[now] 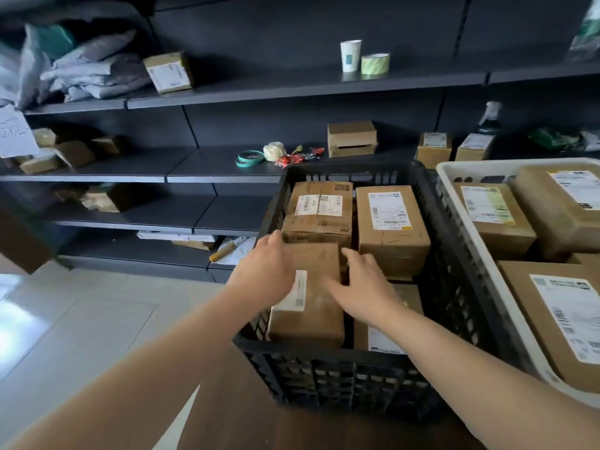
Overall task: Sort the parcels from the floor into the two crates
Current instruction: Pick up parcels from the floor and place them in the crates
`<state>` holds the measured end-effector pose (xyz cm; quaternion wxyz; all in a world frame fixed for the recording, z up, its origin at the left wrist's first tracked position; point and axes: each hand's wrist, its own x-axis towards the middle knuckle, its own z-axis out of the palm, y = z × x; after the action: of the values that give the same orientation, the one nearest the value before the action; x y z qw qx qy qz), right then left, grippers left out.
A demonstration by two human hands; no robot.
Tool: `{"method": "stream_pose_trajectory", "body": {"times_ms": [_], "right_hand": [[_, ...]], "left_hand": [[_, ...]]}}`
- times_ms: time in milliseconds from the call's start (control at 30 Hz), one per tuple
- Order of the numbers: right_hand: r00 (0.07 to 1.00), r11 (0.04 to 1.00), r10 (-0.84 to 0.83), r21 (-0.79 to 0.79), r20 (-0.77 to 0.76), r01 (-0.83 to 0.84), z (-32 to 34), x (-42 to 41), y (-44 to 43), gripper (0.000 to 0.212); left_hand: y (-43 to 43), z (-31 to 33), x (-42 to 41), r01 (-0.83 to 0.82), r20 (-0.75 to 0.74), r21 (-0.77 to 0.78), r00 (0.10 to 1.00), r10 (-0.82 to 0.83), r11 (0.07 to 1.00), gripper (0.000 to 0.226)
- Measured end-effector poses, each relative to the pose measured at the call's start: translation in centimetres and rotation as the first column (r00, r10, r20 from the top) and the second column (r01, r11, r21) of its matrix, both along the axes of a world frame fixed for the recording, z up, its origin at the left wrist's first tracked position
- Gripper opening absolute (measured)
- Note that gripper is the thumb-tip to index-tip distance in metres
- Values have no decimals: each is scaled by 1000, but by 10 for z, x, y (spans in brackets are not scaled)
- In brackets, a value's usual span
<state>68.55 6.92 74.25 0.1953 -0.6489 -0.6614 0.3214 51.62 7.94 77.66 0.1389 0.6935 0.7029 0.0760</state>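
A black slatted crate [454,254] stands in front of me with several brown cardboard parcels inside. At its near left lies a brown parcel [311,306] with a white label on its side. My left hand [263,271] presses against that parcel's left side. My right hand [360,287] rests on its right top edge, fingers spread. Behind it sit two labelled parcels, one at the back left [319,209] and one at the back right [391,222]. To the right stands a white crate [470,222] with several larger labelled parcels.
Dark metal shelving [227,89] runs along the wall behind the crates, holding grey mailer bags [94,69], small boxes, a paper cup [350,55] and tape rolls. Pale tiled floor [65,319] lies to the left. A brown surface [292,427] carries the crates.
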Motion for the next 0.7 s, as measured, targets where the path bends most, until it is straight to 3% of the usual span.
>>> {"method": "stream_pose_trajectory", "body": {"times_ms": [100,300,367,533,700], "right_hand": [[996,995,-25,101,81,17,-6,2,2,66],[975,979,200,-60,92,-195,-20,6,7,39],[991,993,119,2,68,-120,-21,7,11,36],[981,961,-183,224,66,164,-21,24,21,33],[947,923,-296,293,121,251,-21,34,18,33]], "left_hand": [[4,-5,7,113,-111,37,988,-108,993,42],[13,-17,13,289,-279,-301,884,-374,909,36],[19,-16,16,304,-292,-261,880,-375,916,33],[26,-19,38,314,-140,-95,936,-325,945,28],[31,-22,50,404,-282,-176,853,-440,898,26]]}}
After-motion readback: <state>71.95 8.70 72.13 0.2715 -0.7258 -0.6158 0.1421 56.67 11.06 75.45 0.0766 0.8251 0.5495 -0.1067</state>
